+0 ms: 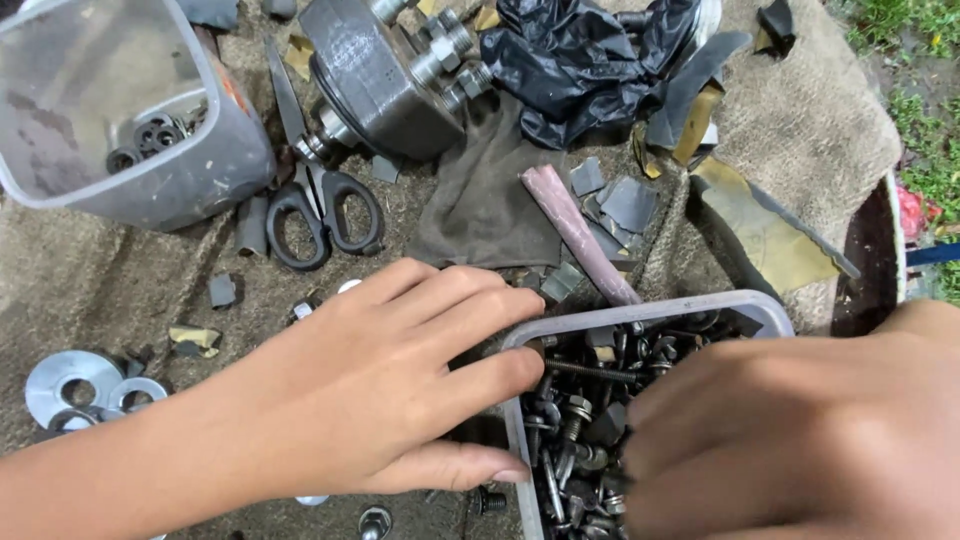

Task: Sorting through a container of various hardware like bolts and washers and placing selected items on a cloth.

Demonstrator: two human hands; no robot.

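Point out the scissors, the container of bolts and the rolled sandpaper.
scissors (318, 212): head view, near the pivot above the black handles.
container of bolts (640, 312): head view, far rim.
rolled sandpaper (578, 232): head view, middle of the roll.

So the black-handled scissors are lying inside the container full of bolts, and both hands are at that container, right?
Not quite. The head view shows the scissors lying on the cloth, outside the bolt container. The left hand and right hand are at that container.
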